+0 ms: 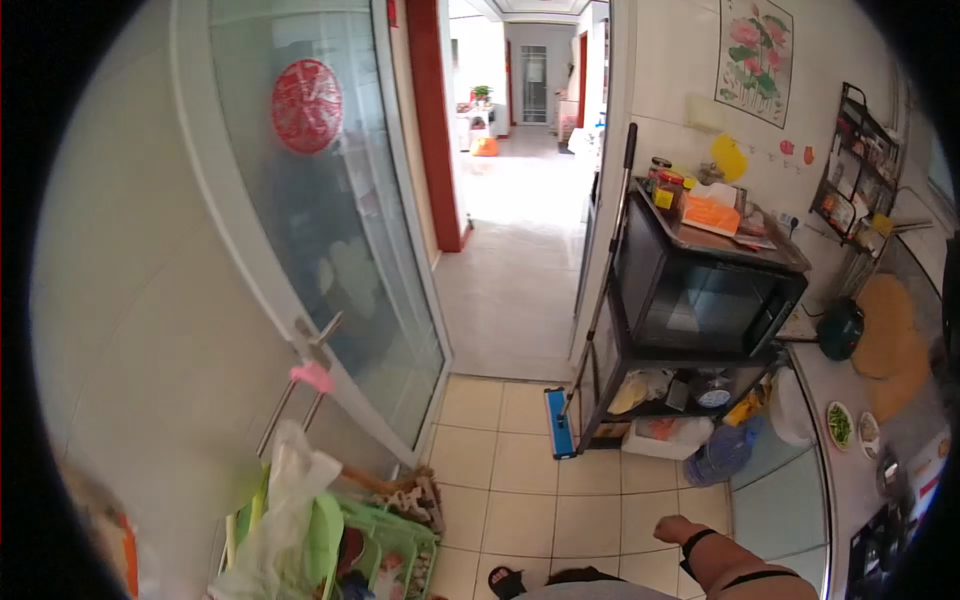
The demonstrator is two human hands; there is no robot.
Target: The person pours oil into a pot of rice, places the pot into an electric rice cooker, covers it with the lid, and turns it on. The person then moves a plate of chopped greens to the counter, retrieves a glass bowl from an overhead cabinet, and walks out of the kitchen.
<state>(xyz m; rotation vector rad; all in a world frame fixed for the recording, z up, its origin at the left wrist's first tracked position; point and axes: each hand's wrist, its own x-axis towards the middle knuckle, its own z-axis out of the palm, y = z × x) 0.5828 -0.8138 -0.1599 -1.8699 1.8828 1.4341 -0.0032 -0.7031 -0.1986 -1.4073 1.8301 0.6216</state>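
My right hand [677,529] reaches out low over the tiled floor at the lower right, with black bands round its wrist and forearm. Its fingers point down and away from me, and I cannot make out whether they hold anything. Nearest to it are the grey cabinet fronts [783,525] under the counter and a large clear bluish water bottle [722,455] on the floor. My left hand is out of view. At the bottom edge one foot in a black sandal [506,582] shows.
A doorway leads to a bright hall [515,290]. Left stands a glass door [300,200]; below it are a green crate [385,545] and plastic bag [290,480]. A blue-headed mop [561,424] leans by the black oven [715,305]. Dishes with greens [839,426] sit on the right counter.
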